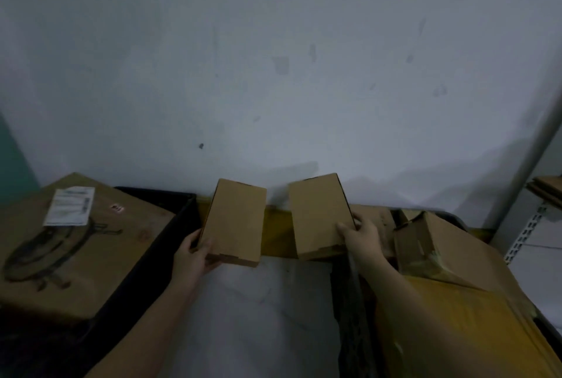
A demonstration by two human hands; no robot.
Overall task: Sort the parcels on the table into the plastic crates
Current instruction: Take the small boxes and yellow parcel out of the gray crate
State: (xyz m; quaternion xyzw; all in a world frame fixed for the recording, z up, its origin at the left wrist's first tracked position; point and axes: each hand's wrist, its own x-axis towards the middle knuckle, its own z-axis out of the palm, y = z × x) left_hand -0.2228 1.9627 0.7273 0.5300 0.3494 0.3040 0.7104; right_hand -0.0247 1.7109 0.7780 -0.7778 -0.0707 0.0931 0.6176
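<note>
Large labelled carton: in the black crate. Left hand grips a small cardboard box; right hand pinches another. Likely light, stiff; hold near corners. Crumpled parcel right.

The picture is dim and grey-blue, underexposed throughout. The pale wall is the brightest area, lit evenly from above and in front, with no glare. Soft shadows fall on the wall just above the two small boxes. Left of the wall, the lower corner sinks into near black, where detail is lost. The whole frame is soft and slightly smeared; the label cannot be read. Wide-angle distortion bends the pole at the wall's right edge.
</note>
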